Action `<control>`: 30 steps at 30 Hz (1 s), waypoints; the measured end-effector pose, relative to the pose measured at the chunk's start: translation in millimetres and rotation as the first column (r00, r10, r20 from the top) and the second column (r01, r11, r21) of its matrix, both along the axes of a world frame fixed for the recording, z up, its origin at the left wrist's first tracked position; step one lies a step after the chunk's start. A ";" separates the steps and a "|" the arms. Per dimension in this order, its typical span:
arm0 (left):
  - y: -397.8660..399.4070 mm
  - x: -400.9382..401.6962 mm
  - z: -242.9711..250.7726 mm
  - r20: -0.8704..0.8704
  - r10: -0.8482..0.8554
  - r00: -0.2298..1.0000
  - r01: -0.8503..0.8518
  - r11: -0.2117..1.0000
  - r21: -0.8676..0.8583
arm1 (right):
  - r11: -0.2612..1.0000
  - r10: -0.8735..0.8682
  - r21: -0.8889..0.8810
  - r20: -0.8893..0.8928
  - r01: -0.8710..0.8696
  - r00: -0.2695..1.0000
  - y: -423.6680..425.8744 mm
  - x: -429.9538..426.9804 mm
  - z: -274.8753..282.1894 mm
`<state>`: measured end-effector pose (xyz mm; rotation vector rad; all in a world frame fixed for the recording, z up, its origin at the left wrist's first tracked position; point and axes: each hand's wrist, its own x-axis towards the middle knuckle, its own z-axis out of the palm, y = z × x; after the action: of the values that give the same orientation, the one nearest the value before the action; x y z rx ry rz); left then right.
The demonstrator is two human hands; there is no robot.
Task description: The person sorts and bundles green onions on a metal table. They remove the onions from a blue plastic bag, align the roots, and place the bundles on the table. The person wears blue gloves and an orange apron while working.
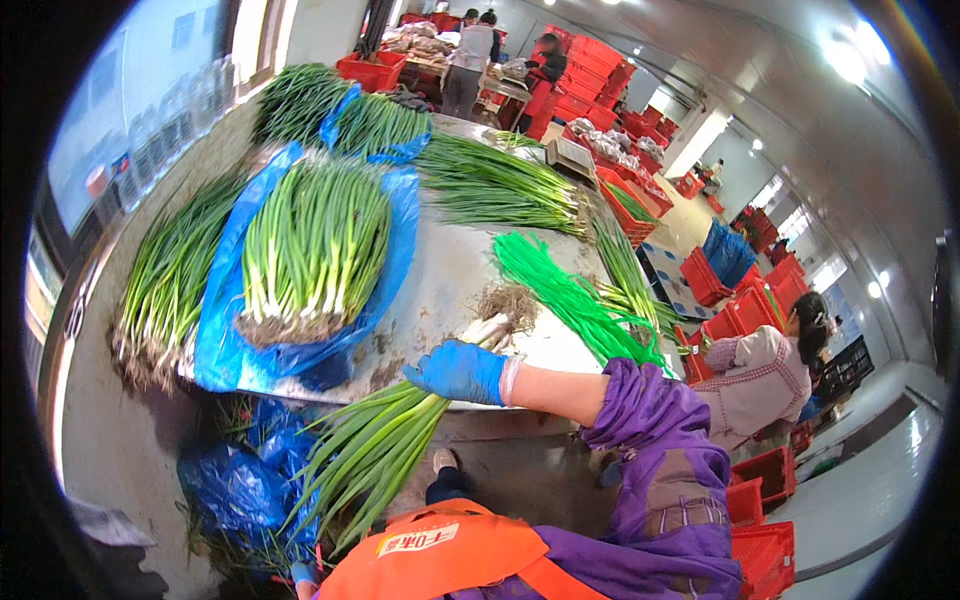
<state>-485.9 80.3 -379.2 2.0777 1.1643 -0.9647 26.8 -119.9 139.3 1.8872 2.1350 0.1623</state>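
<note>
My right hand, in a blue glove, is closed around a bunch of green onions. The bunch's roots lie over the metal table, while its leaves hang past the front edge. Beyond that hand is a spread of bright green plastic ties. My left hand, also blue-gloved, shows only in part at the bottom; its fingers and anything in them are unclear. A large pile of green onions, roots toward me, rests on a blue plastic bag left of centre.
More green onions lie at the left, at the back and along the far right. A small scale stands by the right edge. Blue plastic bags lie below the front edge. A co-worker sits at right near red crates.
</note>
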 end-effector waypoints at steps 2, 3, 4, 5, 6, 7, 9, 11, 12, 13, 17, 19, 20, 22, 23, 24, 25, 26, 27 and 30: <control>10.2 49.8 44.1 0.087 0.099 0.991 -0.104 0.993 0.053 | 0.997 0.041 0.064 -0.058 -0.038 0.997 -1.2 36.2 14.3; 14.9 70.9 68.1 0.133 0.143 0.981 -0.155 0.984 0.086 | 0.989 0.062 0.143 -0.110 -0.046 0.992 2.1 55.6 27.2; 16.6 100.4 89.3 0.191 0.171 0.967 -0.194 0.975 0.110 | 0.977 0.074 0.208 -0.154 -0.041 0.985 1.1 74.8 45.6; 20.1 131.0 111.0 0.257 0.195 0.947 -0.235 0.963 0.135 | 0.962 0.093 0.272 -0.198 -0.036 0.976 -0.1 99.7 60.2; 27.6 174.3 127.3 0.323 0.163 0.932 -0.219 0.964 0.147 | 0.944 0.061 0.327 -0.259 0.028 0.964 -13.1 134.7 74.1; 26.1 190.2 158.7 0.393 0.210 0.895 -0.296 0.939 0.174 | 0.917 0.118 0.398 -0.338 0.028 0.934 -4.9 166.4 84.4; 28.0 229.1 214.5 0.513 0.229 0.828 -0.384 0.897 0.219 | 0.920 0.089 0.369 -0.520 0.129 0.850 1.7 225.1 130.0; 30.2 272.2 264.4 0.605 0.214 0.767 -0.436 0.865 0.247 | 0.779 0.208 0.625 -0.347 0.060 0.914 -2.6 305.8 147.4; 31.9 291.0 287.1 0.641 0.196 0.742 -0.454 0.851 0.264 | 0.734 0.195 0.677 -0.280 0.049 0.940 -9.0 345.2 160.3; 32.1 304.2 308.8 0.670 0.186 0.719 -0.479 0.831 0.283 | 0.685 0.184 0.728 -0.213 0.031 0.960 -15.0 387.2 171.0; 32.4 336.1 355.6 0.705 0.178 0.686 -0.541 0.773 0.331 | 0.605 -0.064 0.786 -0.112 0.127 0.992 -52.9 543.9 203.2; 23.1 320.4 370.5 0.653 0.230 0.722 -0.571 0.731 0.374 | 0.553 -0.639 0.640 -0.085 0.533 0.765 -57.5 594.5 188.9; 17.6 314.6 372.1 0.622 0.255 0.740 -0.573 0.724 0.384 | 0.495 -0.724 0.642 -0.067 0.585 0.686 -63.2 609.4 167.6; 9.1 310.7 364.4 0.564 0.297 0.771 -0.566 0.726 0.391 | 0.388 -0.862 0.579 -0.047 0.717 0.504 -80.3 636.6 109.5; -0.6 307.5 358.4 0.527 0.324 0.785 -0.562 0.730 0.388 | 0.346 -0.905 0.505 -0.041 0.791 0.423 -77.9 649.8 72.2; -18.0 283.4 356.9 0.483 0.375 0.791 -0.580 0.712 0.396 | 0.396 -0.886 0.564 0.026 0.725 0.463 -55.4 653.1 12.3; -28.0 283.3 348.8 0.433 0.400 0.808 -0.567 0.728 0.384 | 0.385 -0.865 0.587 -0.039 0.712 0.500 -60.0 644.3 -28.1; -38.9 274.7 342.1 0.385 0.432 0.816 -0.566 0.734 0.376 | 0.369 -0.830 0.483 -0.213 0.794 0.515 -58.0 617.9 -52.9; -47.8 270.6 334.7 0.338 0.450 0.826 -0.556 0.747 0.364 | 0.376 -0.790 0.432 -0.313 0.820 0.528 -60.9 603.4 -88.4; -112.5 213.2 329.8 0.169 0.577 0.799 -0.596 0.721 0.355 | 0.573 -0.522 0.200 -0.658 0.795 0.543 -23.8 517.5 -147.2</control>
<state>-272.8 -32.2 -49.5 1.7774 1.9625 -0.3858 544.4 -143.7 -7.9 3.2850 1.4521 -0.0236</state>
